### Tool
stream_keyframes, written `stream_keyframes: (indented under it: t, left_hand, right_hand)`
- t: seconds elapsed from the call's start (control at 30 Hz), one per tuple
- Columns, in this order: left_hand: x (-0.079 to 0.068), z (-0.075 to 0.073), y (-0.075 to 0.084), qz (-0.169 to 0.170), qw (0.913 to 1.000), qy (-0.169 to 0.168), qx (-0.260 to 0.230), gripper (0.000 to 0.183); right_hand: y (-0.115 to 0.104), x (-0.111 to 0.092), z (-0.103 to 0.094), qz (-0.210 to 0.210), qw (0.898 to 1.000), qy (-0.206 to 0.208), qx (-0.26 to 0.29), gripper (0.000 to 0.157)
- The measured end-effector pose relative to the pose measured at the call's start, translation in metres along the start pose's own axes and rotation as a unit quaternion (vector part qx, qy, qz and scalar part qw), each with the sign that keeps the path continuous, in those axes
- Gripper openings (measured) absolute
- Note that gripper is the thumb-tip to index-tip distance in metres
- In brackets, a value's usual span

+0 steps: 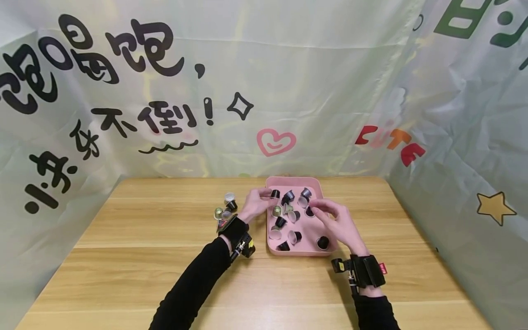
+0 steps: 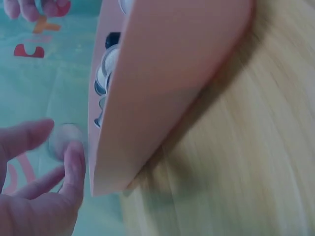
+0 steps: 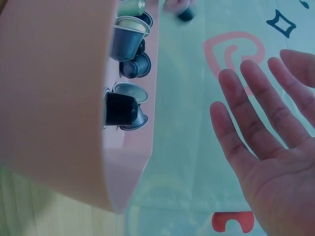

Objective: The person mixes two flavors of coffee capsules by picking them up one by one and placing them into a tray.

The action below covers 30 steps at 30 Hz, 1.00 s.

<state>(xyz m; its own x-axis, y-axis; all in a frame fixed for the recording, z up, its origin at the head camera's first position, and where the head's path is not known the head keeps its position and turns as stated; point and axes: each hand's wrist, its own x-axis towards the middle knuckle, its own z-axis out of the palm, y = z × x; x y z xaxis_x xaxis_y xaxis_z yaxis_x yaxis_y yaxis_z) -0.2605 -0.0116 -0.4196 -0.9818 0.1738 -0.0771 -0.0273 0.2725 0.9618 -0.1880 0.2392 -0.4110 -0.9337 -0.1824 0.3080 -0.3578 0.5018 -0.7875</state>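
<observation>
A black coffee capsule (image 1: pixel 275 194) is pinched by my left hand (image 1: pixel 255 204) above the left side of a pink tray (image 1: pixel 309 247). In the left wrist view that capsule (image 2: pixel 66 137) is blurred between thumb and fingers. Over the tray's right side hovers my right hand (image 1: pixel 340 222); its fingers look straight and hold nothing in the right wrist view. Close below its fingertips lies a dark capsule (image 1: pixel 309 212). Several black, grey and green capsules lie scattered in the tray, some upright, some on their sides.
Left of the tray, a small cluster of capsules (image 1: pixel 226 213) sits on the wooden table (image 1: pixel 144 238), partly hidden by my left wrist. A printed cloth (image 1: pixel 321 91) hangs behind the table and along both sides.
</observation>
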Motion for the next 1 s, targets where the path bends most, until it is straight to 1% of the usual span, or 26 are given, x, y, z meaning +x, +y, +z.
stream_keyframes:
  t: [0.1,0.17,0.3,0.4,0.47,0.57,0.67,0.77,0.8,0.9,1.0]
  left_hand:
    - [-0.001,0.002,-0.001,0.009,0.9993,-0.007,-0.037,0.058]
    - [-0.003,0.001,-0.003,0.017,0.9985,-0.015,-0.05,0.06]
    - [-0.012,-0.004,-0.009,0.028,0.9976,-0.034,-0.053,0.062]
    - [-0.023,-0.012,-0.012,0.039,0.9974,-0.038,-0.046,0.06]
    - [-0.031,-0.019,-0.013,0.049,0.9978,-0.032,-0.031,0.058]
    - [-0.046,-0.031,-0.015,0.071,0.9973,-0.019,0.006,0.056]
    - [-0.06,-0.045,-0.019,0.107,0.9925,-0.003,0.06,0.055]
    - [-0.073,-0.06,-0.027,0.127,0.9853,0.017,0.113,0.055]
    - [-0.077,-0.065,-0.03,0.13,0.983,0.023,0.128,0.056]
    - [-0.088,-0.08,-0.036,0.113,0.9808,0.042,0.153,0.057]
    - [-0.096,-0.094,-0.042,0.095,0.9797,0.056,0.167,0.059]
  right_hand:
    - [0.0,0.001,0.001,-0.001,1.0,-0.001,0.002,0.031]
    - [-0.001,0.001,0.001,-0.003,1.0,0.0,0.005,0.031]
    - [-0.002,0.003,0.002,-0.006,1.0,0.002,0.011,0.029]
    - [-0.002,0.003,0.003,-0.003,1.0,0.0,0.012,0.028]
    - [-0.002,0.003,0.004,-0.002,1.0,-0.001,0.009,0.028]
    - [-0.003,0.003,0.004,-0.001,1.0,-0.003,0.007,0.028]
    - [-0.004,0.002,0.003,-0.002,1.0,-0.002,0.007,0.028]
    - [-0.005,0.002,0.002,-0.003,1.0,-0.003,0.007,0.028]
    - [-0.005,0.002,0.002,-0.004,1.0,-0.003,0.006,0.028]
    - [-0.006,0.003,0.002,-0.006,1.0,-0.009,0.005,0.028]
    - [-0.006,0.005,0.002,-0.013,1.0,-0.014,0.001,0.028]
